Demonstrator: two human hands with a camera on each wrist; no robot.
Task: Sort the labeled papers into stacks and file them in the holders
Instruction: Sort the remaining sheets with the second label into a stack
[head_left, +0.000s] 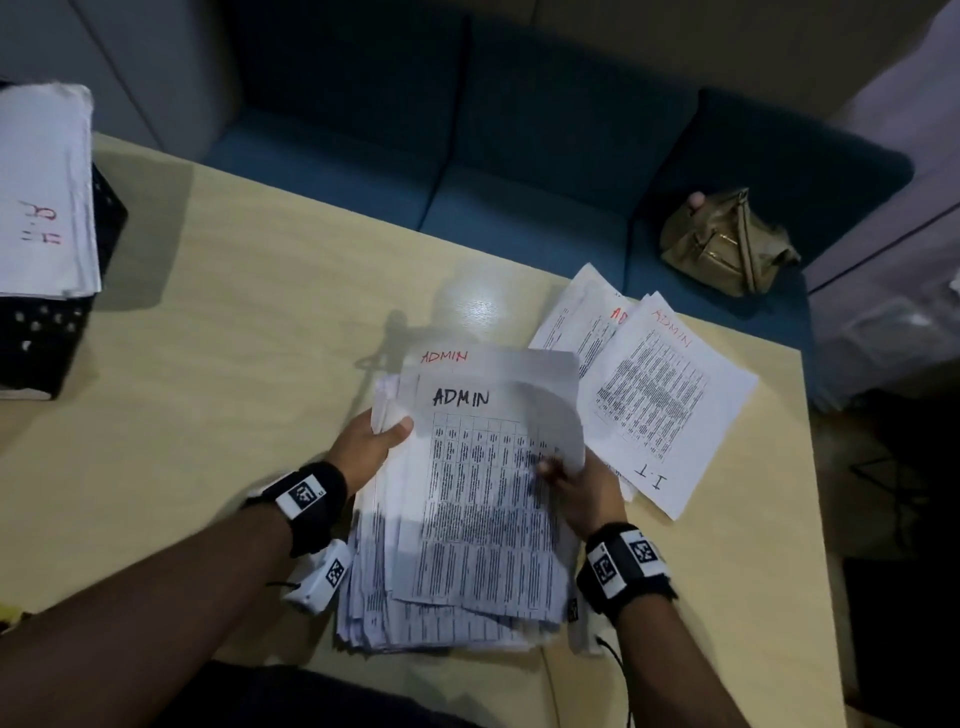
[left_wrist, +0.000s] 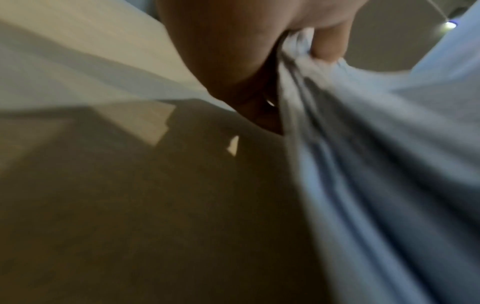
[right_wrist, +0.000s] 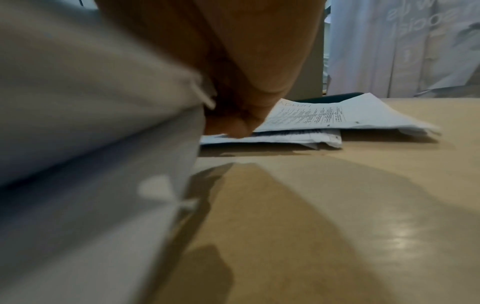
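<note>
A thick stack of printed papers (head_left: 467, 545) lies near the table's front edge; its top sheet is labelled ADMIN in black. My left hand (head_left: 371, 447) grips the stack's upper left edge, thumb on top, and the left wrist view shows the fingers (left_wrist: 327, 41) curled round the paper bundle (left_wrist: 363, 164). My right hand (head_left: 576, 488) pinches a curled sheet (head_left: 545, 410) at its right edge, lifting it off the stack. To the right lies a fanned pile of sorted sheets (head_left: 660, 395) marked ADMIN in red and I.T, seen again as the sorted pile (right_wrist: 337, 117).
A black mesh holder (head_left: 47, 322) at the table's far left carries a paper bundle marked H.R (head_left: 41, 192). Behind the beige table (head_left: 234, 338) runs a blue sofa (head_left: 519, 171) with an olive bag (head_left: 727, 244) on it.
</note>
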